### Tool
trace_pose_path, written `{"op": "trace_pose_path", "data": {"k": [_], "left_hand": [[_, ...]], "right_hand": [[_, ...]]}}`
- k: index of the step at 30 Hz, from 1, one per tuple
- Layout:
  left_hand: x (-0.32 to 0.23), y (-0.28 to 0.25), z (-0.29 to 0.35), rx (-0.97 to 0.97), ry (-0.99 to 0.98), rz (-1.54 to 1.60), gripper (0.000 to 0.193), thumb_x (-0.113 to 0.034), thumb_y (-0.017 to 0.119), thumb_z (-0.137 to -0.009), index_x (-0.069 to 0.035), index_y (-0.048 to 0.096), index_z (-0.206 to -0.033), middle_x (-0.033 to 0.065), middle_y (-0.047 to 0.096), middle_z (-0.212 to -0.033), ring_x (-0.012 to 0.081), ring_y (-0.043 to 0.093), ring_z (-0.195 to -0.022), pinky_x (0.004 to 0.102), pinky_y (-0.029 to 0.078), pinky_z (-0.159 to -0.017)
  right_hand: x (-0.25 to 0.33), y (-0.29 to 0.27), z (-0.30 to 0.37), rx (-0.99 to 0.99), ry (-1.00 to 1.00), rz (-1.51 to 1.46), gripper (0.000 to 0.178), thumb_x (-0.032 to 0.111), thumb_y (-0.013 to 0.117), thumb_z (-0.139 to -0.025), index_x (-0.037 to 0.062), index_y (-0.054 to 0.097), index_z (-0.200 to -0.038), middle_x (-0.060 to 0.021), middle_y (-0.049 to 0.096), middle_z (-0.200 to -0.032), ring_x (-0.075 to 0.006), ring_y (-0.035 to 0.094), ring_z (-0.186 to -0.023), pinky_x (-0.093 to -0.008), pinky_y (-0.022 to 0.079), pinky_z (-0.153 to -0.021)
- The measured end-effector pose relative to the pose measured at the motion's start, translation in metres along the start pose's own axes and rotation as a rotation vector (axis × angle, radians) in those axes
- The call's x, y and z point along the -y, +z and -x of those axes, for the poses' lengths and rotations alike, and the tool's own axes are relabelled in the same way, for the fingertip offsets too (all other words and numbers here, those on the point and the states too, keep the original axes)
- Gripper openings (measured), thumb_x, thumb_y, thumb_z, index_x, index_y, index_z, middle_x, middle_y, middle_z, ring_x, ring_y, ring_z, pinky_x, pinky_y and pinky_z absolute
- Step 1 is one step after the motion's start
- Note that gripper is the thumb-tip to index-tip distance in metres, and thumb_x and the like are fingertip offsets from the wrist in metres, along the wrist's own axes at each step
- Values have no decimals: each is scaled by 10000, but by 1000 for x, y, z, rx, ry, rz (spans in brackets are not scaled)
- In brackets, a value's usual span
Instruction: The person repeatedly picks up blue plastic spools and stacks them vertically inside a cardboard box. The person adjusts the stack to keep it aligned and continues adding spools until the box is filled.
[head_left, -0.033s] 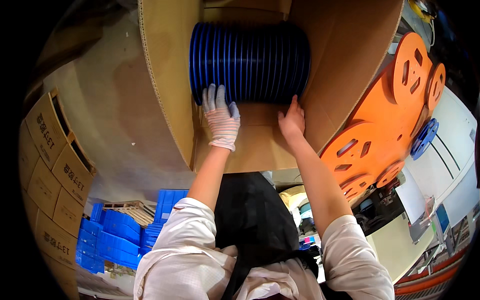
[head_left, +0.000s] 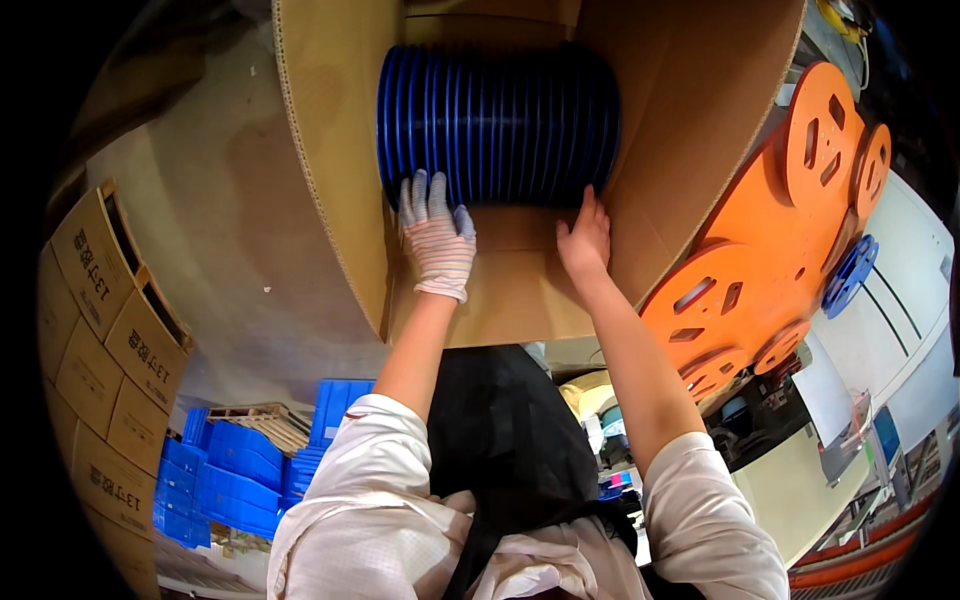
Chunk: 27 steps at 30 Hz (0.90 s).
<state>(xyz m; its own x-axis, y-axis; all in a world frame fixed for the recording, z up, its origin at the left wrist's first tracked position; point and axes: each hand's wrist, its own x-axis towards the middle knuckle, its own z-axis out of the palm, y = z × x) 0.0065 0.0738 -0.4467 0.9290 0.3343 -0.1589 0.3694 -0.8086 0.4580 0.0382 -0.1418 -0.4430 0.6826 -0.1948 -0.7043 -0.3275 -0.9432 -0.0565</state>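
Note:
A row of dark blue discs [head_left: 500,125], like plastic reels standing on edge side by side, lies inside an open cardboard box [head_left: 340,120]. My left hand [head_left: 438,240], in a striped glove, rests its outstretched fingers on the near rims toward the left end of the row. Bare and ungloved, my right hand [head_left: 586,240] reaches to the near rims at the right end, beside the box wall. Its thumb stands apart from its straight fingers. Neither hand is wrapped round anything. The far side and underside of the row are hidden.
To the right stands a large orange plate with round orange discs [head_left: 790,220], and a blue reel [head_left: 850,277] beyond it. Stacked cartons [head_left: 110,360] are at the left. Blue plastic bins [head_left: 240,480] and a wooden pallet [head_left: 265,422] sit at the lower left.
My left hand has shifted very slightly to the left along the rims. The right hand and the row look almost the same.

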Motion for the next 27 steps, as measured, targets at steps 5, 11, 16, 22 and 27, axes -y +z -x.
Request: {"op": "trace_pose_path", "data": {"k": [5, 11, 16, 22, 27], "left_hand": [[3, 5, -35, 38, 256, -91, 560, -135, 709, -734, -83, 565, -1273, 157, 494, -1361, 378, 408, -1295, 535, 303, -1121], [2, 19, -47, 95, 255, -275, 582, -291, 744, -747, -161, 582, -1291, 113, 489, -1354, 326, 401, -1290, 519, 281, -1126], [-6, 13, -55, 132, 221, -327, 592, -317, 748, -756, -158, 587, -1304, 125, 506, -1340, 330, 426, -1248, 502, 319, -1091], [6, 23, -54, 193, 188, -500, 627, -274, 687, -786, -108, 517, -1366, 146, 505, -1367, 356, 434, -1264, 531, 317, -1100], [-14, 37, -48, 254, 224, -352, 650, -297, 700, -789, -106, 490, -1373, 177, 464, -1397, 366, 422, -1284, 547, 286, -1128]], "right_hand": [[43, -45, -61, -342, -299, -65, 635, 170, 654, -874, 154, 399, -1455, -127, 399, -1480, -347, 409, -1328, -479, 404, -1074], [47, -38, -92, 38, -66, 176, 490, 298, 568, -920, 123, 515, -1375, -163, 568, -1321, -388, 518, -1221, -505, 506, -933], [7, -10, -87, 57, -100, 51, 463, 296, 537, -930, 75, 553, -1336, -215, 665, -1133, -406, 633, -1042, -482, 512, -916], [32, -44, -27, -32, -144, 78, 438, 274, 563, -920, 18, 582, -1274, -224, 682, -1043, -394, 651, -969, -492, 511, -868], [-14, 1, 11, -49, -177, 2, 596, 361, 621, -919, 83, 448, -1417, -197, 406, -1487, -449, 358, -1362, -488, 350, -1116]]}}
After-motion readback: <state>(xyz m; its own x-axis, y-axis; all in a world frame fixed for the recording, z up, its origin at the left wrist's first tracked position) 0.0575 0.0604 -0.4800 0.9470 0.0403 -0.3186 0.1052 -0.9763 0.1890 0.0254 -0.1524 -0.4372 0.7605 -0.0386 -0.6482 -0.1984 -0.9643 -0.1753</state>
